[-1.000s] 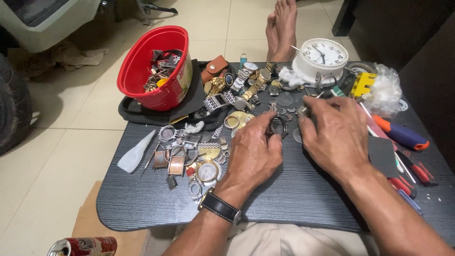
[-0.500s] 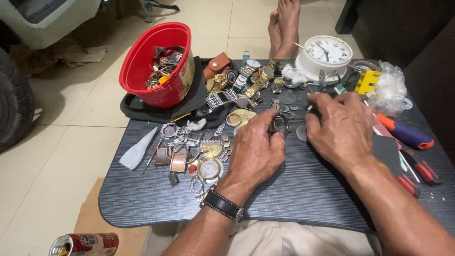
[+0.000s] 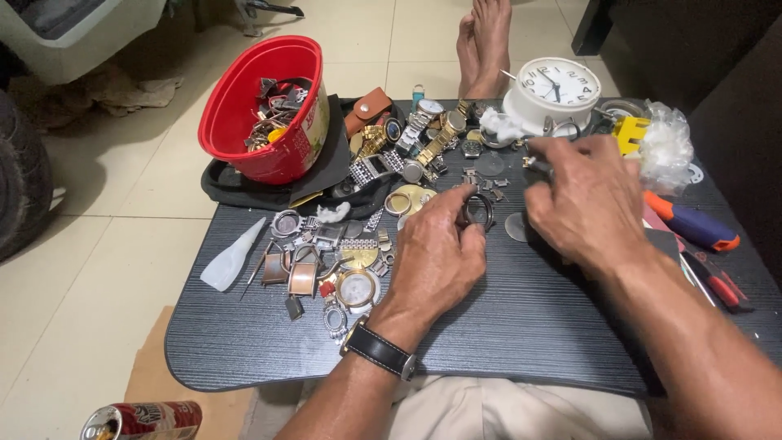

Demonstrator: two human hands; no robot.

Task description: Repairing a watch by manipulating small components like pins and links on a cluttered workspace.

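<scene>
On dark woodgrain lap table [image 3: 521,326]: left hand [image 3: 436,257], fingertips pinched on round dark watch case [image 3: 479,209] near table centre; right hand [image 3: 586,204] just beside it, fingers curled on a thin tool [image 3: 533,163], grip partly hidden; heap of watch parts [image 3: 334,253] at left; red tub [image 3: 265,106] of scrap on black cloth behind; white alarm clock [image 3: 554,90] at far edge; orange-handled screwdriver [image 3: 692,224] at right; red drink can [image 3: 142,421] on floor, lower left.
</scene>
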